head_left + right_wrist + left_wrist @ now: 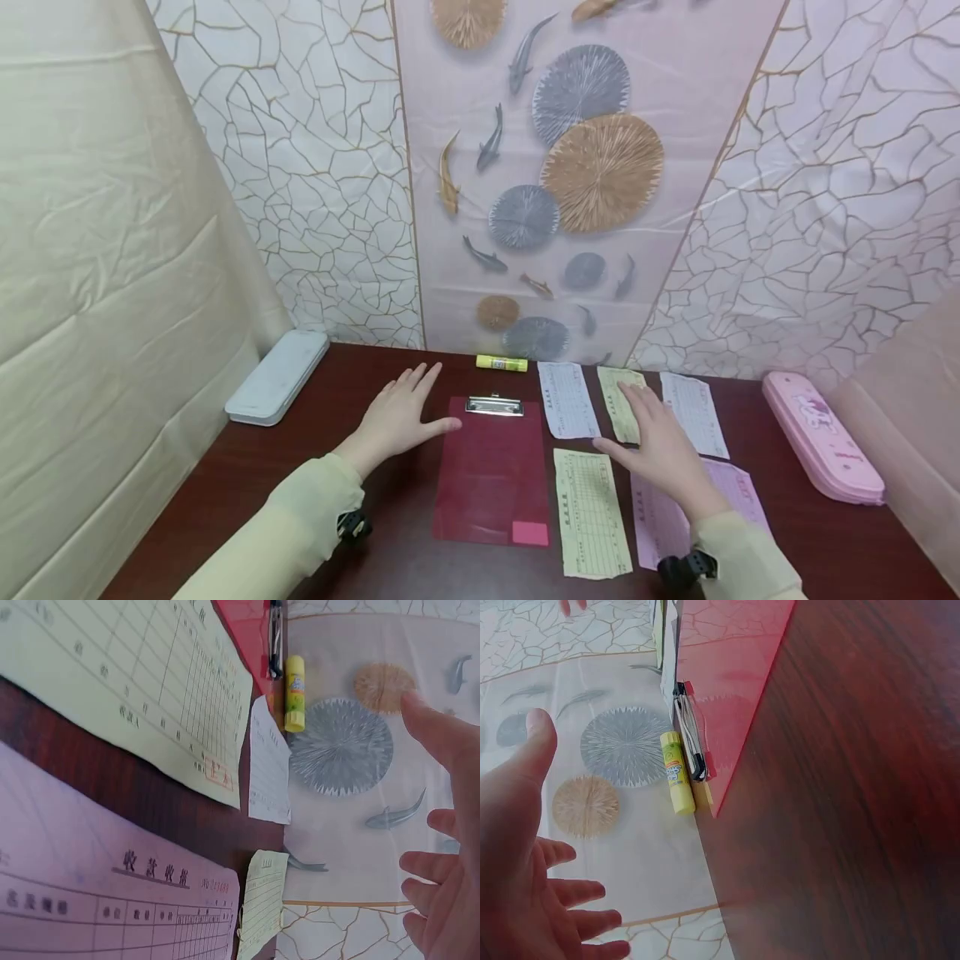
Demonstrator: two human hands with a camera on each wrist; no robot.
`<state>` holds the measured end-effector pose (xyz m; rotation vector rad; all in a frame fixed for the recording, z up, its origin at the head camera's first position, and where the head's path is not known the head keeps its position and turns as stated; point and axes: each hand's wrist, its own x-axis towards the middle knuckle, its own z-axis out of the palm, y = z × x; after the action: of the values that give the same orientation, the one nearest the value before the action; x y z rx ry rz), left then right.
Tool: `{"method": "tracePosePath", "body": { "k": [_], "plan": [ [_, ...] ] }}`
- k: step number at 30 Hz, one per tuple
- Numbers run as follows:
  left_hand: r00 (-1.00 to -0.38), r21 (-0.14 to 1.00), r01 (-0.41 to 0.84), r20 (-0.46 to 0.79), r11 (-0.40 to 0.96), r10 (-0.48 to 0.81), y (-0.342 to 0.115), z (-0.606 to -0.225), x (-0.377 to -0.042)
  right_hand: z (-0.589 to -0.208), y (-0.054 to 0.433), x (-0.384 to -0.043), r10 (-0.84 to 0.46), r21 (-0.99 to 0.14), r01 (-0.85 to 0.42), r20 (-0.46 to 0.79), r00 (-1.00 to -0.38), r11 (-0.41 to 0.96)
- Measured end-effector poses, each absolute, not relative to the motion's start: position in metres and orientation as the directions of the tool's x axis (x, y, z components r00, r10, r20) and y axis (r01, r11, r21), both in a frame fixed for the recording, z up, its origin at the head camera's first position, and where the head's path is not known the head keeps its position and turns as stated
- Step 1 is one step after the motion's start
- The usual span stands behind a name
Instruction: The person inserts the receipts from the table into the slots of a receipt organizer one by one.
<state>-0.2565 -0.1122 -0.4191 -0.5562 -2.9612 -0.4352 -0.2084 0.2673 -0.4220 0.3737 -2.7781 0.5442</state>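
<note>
Clearly, our left hand [397, 423] hovers, fingers [429, 381] apart, near the red clipboard [491, 479]  on the table [810, 533]; our right hand [663, 450], likewise spread, hangs over paper receipts [594, 517] (how closely, we can't quite tell).

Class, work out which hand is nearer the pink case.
Right. The right hand is above the paper slips, left of the pink case; the left hand is farther left, by the clipboard.

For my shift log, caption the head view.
Left hand near a red clipboard, right hand above paper slips, with a glue stick beyond the clipboard.
</note>
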Motion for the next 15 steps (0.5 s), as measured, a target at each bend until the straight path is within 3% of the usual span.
{"method": "tracePosePath", "body": {
  "k": [8,15],
  "plan": [
    [-0.924,0.265,0.382,0.135,0.885,0.358,-0.093,-0.419,-0.269,-0.421,0.272,-0.223,-0.135,-0.386,-0.212,0.217,-0.967,0.898],
    [-0.93,0.267,0.367,0.083,0.891,0.358,-0.079,-0.426,-0.279,-0.434,0.273,-0.238,-0.156,-0.418,-0.238,0.221,-0.963,0.877]
  ]
}}
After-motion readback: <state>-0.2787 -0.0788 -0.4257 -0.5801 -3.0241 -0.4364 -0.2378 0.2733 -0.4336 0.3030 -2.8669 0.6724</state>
